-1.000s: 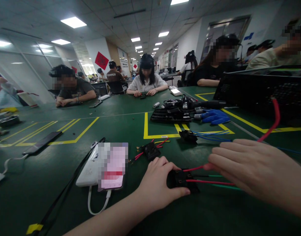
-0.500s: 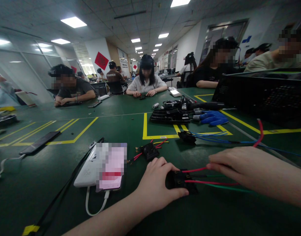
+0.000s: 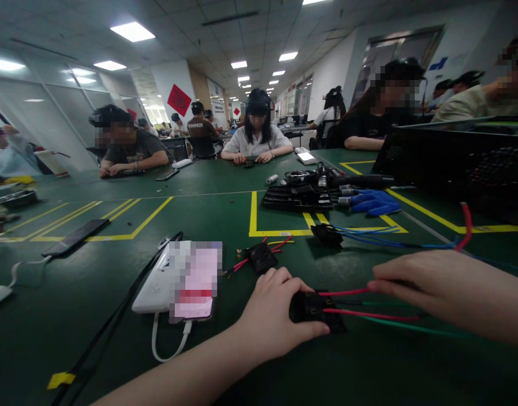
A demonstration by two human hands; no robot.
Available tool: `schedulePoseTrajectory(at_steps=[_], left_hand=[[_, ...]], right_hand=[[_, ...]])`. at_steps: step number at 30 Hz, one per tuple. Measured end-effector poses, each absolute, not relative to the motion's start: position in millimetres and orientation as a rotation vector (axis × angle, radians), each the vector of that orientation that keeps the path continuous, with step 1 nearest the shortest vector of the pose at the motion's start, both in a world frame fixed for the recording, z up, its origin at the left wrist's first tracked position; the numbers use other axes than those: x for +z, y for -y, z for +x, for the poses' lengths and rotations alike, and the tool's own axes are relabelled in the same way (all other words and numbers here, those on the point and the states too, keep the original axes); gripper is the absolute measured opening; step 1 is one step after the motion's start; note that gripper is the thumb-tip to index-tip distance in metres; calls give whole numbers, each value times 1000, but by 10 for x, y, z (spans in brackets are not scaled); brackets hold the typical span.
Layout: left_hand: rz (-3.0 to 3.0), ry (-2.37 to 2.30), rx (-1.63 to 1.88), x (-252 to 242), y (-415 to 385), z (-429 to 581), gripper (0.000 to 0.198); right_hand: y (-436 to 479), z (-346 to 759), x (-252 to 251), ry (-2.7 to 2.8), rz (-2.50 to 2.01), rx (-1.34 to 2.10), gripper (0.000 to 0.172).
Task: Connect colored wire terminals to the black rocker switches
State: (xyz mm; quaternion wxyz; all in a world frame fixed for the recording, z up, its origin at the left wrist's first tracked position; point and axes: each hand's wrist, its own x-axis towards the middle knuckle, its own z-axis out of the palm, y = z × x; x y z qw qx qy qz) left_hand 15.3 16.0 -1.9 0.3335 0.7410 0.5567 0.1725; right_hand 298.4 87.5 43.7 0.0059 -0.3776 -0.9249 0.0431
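Partly, the black connector block [image 3: 318, 306] is covered by the left hand [image 3: 273, 321], so its left end and underside cannot be seen. It lies on the green table [image 3: 369, 372] at front centre, dark enough that its slots are hard to make out. A red stub [image 3: 466, 225] sticks up behind the right wrist; whether it belongs to the wire in the fingers is hidden by the hand. Both forearms are cut off by the picture's edges, and the phone screen [image 3: 197, 279] is blurred out.

The left hand reaches in from the lower left, its thumb along the near side and its fingers curled over the far side, gripping the block. The right hand [image 3: 432, 285] comes from the right, palm down, with thumb and fingertips pinched narrow on the upper red wire [image 3: 341, 292]. Below that run the lower red wire [image 3: 371, 314] and a green wire [image 3: 411, 327], outside the pinch.

Compared with a second ago, the right hand is flatter, more of the upper red wire shows between block and fingertips, and the stub rises less high. The left hand keeps its hold.
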Motion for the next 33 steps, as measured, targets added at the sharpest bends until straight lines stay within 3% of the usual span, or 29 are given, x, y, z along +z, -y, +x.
schedulePoseTrajectory(at_steps=[6, 10, 16, 27, 33], left_hand=[[1918, -1464, 417, 23, -168, 150, 50], [1915, -1461, 424, 26, -162, 141, 50], [1926, -1457, 439, -2, -168, 147, 51], [1939, -1459, 441, -8, -172, 150, 51], [1948, -1448, 459, -33, -177, 144, 50]], right_hand=[[-957, 2940, 345, 2925, -1457, 360, 47], [-920, 2923, 461, 2827, -1300, 314, 51], [-776, 2900, 557, 2631, -958, 255, 73], [-996, 2951, 319, 2903, -1572, 605, 52], [-1002, 2941, 398, 2866, -1453, 424, 48]])
